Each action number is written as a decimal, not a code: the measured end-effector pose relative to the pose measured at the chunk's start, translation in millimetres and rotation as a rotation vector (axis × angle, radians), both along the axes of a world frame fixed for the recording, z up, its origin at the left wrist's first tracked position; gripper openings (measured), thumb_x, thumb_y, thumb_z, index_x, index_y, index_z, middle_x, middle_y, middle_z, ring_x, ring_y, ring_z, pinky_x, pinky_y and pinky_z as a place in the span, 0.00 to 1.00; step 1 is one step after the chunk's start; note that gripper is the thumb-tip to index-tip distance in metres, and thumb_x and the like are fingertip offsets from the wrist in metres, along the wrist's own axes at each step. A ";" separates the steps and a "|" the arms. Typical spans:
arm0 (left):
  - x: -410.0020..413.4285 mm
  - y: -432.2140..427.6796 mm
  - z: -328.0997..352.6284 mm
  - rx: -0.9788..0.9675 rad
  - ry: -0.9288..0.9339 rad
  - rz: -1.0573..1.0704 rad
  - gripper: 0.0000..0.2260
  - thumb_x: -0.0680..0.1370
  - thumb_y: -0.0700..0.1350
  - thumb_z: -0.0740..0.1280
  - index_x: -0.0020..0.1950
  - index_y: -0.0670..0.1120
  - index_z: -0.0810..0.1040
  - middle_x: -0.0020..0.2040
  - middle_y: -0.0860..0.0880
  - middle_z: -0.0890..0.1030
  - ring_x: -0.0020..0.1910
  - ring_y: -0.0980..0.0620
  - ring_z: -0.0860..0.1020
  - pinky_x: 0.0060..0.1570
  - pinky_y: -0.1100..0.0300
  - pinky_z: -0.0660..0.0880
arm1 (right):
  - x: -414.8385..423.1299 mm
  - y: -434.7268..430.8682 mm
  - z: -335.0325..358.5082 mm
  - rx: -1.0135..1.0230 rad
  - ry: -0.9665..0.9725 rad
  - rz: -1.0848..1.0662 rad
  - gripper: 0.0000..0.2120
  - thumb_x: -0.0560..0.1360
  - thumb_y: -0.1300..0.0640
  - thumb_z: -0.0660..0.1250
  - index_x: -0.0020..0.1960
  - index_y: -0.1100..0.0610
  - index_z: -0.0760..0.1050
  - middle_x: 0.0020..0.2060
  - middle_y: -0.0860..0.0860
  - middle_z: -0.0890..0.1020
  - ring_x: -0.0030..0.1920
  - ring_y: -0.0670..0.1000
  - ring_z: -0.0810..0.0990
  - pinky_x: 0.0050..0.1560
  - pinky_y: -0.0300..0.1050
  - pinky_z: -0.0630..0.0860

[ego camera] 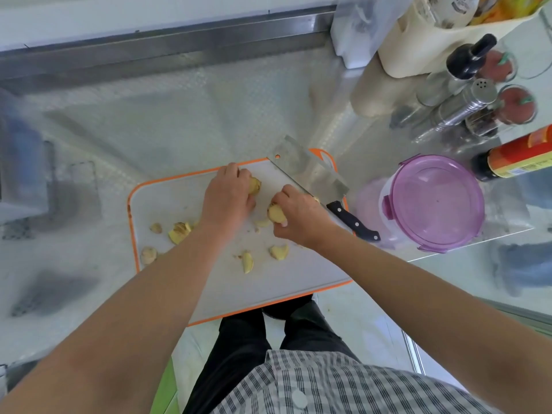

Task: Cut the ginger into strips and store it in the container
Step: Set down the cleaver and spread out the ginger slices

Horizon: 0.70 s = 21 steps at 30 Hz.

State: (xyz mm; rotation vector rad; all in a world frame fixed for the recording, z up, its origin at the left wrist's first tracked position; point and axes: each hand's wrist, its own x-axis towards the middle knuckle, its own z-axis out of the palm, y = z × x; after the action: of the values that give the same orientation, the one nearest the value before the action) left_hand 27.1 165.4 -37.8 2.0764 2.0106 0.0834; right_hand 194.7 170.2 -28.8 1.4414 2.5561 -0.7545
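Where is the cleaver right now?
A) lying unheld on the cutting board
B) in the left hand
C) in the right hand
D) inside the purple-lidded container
A: the cleaver lies flat on the cutting board, while the left hand and right hand each grip ginger.

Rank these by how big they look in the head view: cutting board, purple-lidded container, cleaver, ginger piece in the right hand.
1. cutting board
2. purple-lidded container
3. cleaver
4. ginger piece in the right hand

Lying on the steel table (179, 115): orange-rimmed cutting board (280, 282), purple-lidded container (436, 201) just beside it (rightward), shakers (466, 100) standing behind.
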 end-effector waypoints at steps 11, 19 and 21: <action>-14.7 -6.1 -6.3 0.080 -0.124 0.018 0.15 0.67 0.36 0.73 0.52 0.38 0.78 0.47 0.38 0.73 0.45 0.38 0.75 0.37 0.48 0.74 | -25.8 31.9 -7.0 -0.014 0.101 -0.092 0.20 0.71 0.64 0.68 0.62 0.64 0.71 0.57 0.61 0.70 0.52 0.62 0.75 0.50 0.53 0.72; 4.4 -11.6 4.7 0.227 -0.182 -0.103 0.16 0.69 0.40 0.71 0.56 0.40 0.77 0.49 0.40 0.74 0.47 0.40 0.74 0.45 0.48 0.75 | 31.2 5.3 8.0 0.190 0.322 -0.327 0.12 0.71 0.65 0.66 0.54 0.59 0.76 0.46 0.53 0.77 0.42 0.54 0.78 0.38 0.50 0.75; 20.4 -14.2 4.9 0.194 -0.276 -0.194 0.13 0.69 0.39 0.72 0.53 0.41 0.79 0.48 0.42 0.75 0.47 0.42 0.75 0.43 0.50 0.76 | 49.5 -3.5 5.6 0.192 0.296 -0.396 0.08 0.71 0.66 0.64 0.50 0.59 0.75 0.41 0.52 0.76 0.39 0.57 0.77 0.36 0.52 0.74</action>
State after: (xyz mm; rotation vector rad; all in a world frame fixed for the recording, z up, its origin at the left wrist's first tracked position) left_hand 47.6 151.2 -33.0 2.2219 1.6895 0.5175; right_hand 244.2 166.7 -23.2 2.0827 2.6426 -0.8459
